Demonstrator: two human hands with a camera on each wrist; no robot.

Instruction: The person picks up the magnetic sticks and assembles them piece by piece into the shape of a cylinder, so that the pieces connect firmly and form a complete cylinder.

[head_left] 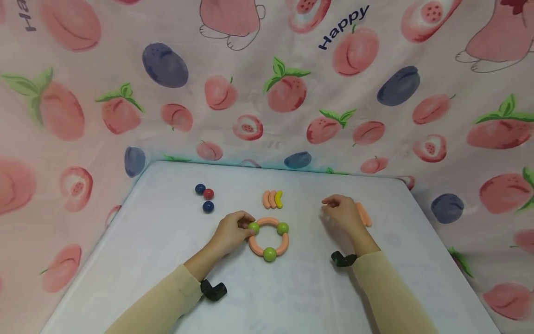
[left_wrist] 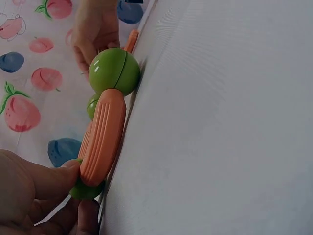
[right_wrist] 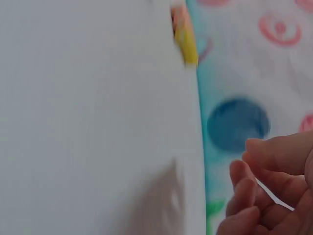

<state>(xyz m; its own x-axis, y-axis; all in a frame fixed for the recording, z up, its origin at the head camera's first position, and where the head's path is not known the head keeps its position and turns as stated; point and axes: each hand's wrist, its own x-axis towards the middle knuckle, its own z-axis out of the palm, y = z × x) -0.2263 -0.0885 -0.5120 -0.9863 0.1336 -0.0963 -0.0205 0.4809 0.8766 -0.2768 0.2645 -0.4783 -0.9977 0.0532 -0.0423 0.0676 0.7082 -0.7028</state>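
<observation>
A ring of three green balls joined by curved orange pieces (head_left: 285,243) lies on the white table. My left hand (head_left: 231,232) pinches the ring at its upper left green ball (head_left: 253,227). In the left wrist view, thumb and fingers sit around the lower green ball (left_wrist: 87,190), beside a grooved orange piece (left_wrist: 103,137). Held over the table right of the ring, my right hand (head_left: 342,213) has nothing in its loosely bent fingers. Orange sticks (head_left: 365,217) lie just right of that hand, partly hidden behind it.
Two orange curved pieces (head_left: 269,199) and a yellow one (head_left: 279,199) lie side by side behind the ring. To the back left are two dark blue balls (head_left: 208,207) and a red ball (head_left: 208,194). A fruit-patterned cloth (head_left: 258,97) hangs behind the table (head_left: 292,297).
</observation>
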